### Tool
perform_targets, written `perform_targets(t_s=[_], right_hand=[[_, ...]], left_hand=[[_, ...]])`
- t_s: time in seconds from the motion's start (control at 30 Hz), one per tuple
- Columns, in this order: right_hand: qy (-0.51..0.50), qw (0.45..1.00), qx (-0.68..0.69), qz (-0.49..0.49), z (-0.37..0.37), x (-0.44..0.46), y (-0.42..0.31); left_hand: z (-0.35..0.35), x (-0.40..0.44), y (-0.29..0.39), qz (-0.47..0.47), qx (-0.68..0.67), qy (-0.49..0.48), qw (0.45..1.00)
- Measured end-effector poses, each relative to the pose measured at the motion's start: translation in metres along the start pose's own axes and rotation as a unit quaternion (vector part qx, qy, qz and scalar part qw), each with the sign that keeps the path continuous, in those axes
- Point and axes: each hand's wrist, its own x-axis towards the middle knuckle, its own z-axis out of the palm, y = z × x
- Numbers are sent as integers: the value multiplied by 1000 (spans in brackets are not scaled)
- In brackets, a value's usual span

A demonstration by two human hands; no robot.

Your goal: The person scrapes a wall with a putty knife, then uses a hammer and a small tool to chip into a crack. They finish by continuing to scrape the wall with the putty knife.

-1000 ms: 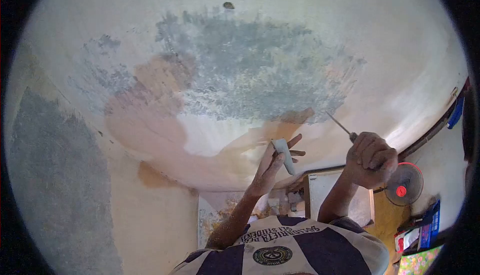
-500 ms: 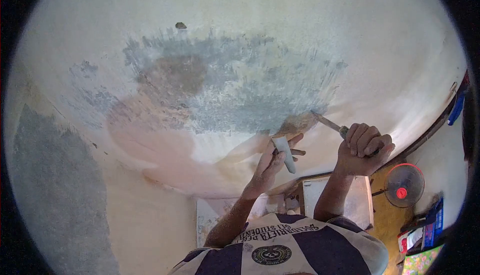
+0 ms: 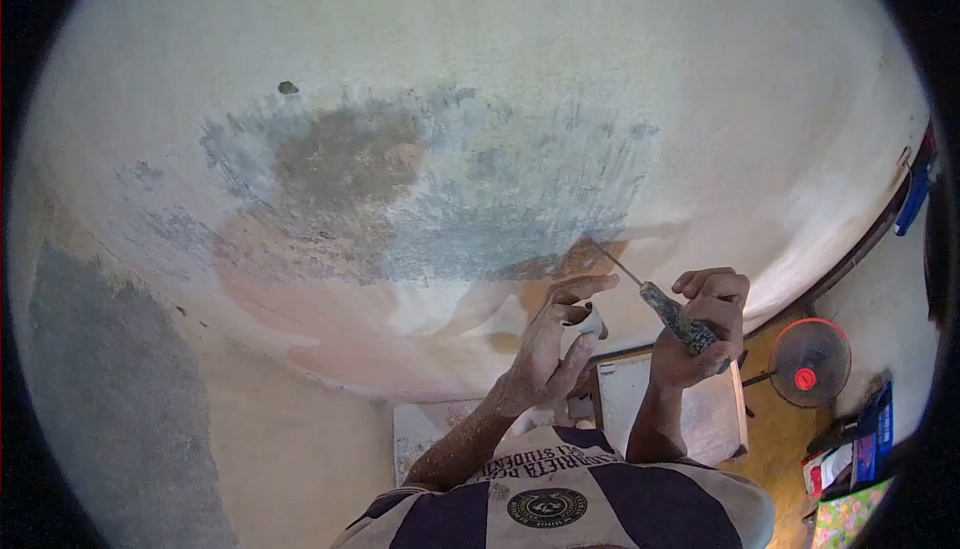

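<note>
My right hand holds a scraper by its dark, mottled handle, with the index finger raised off it. Its thin metal blade points up and left, its tip close to the lower right edge of a rough grey patch on the pale wall; whether it touches I cannot tell. Lower and to the left, my left hand has a small whitish flat piece between thumb and fingers, partly hidden by them. What that piece is made of does not show.
A dark hole marks the wall above the patch. Another grey area covers the wall at left. Behind me, low on the right, are a fan with a red rim, a framed panel and a floral cloth.
The scraper has come down and left and turned so its blade looks narrower. My right-hand grip has loosened and shifted. My left fingers have curled around the whitish piece, which now shows less.
</note>
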Motion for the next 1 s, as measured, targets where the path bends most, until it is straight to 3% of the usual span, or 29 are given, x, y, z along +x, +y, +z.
perform_targets(t_s=[0.1,0.27,0.43,0.57,0.73,0.83,0.9,1.0], right_hand=[[-46,992,-96,67,-15,-7,-5],[-70,977,-93,176,-34,-18,-8],[-161,934,-62,312,-48,-10,-27],[-148,948,-29,279,-46,-24,-33],[-133,950,-34,281,-44,-39,-47],[-183,942,-60,276,-51,-45,-52],[-175,931,-62,314,-47,-49,-58],[-179,910,-69,368,-45,-52,-66]], left_hand=[[16,4,3,-43,-88,14,995],[20,-2,-8,-15,-31,-8,999],[17,3,8,-71,-109,-41,991],[17,-7,3,-42,-73,-42,996],[17,-11,18,-78,-79,9,994],[16,-23,10,-82,-94,-7,992],[12,-15,22,-90,-150,-7,985],[7,-14,16,-72,-65,-31,995]])
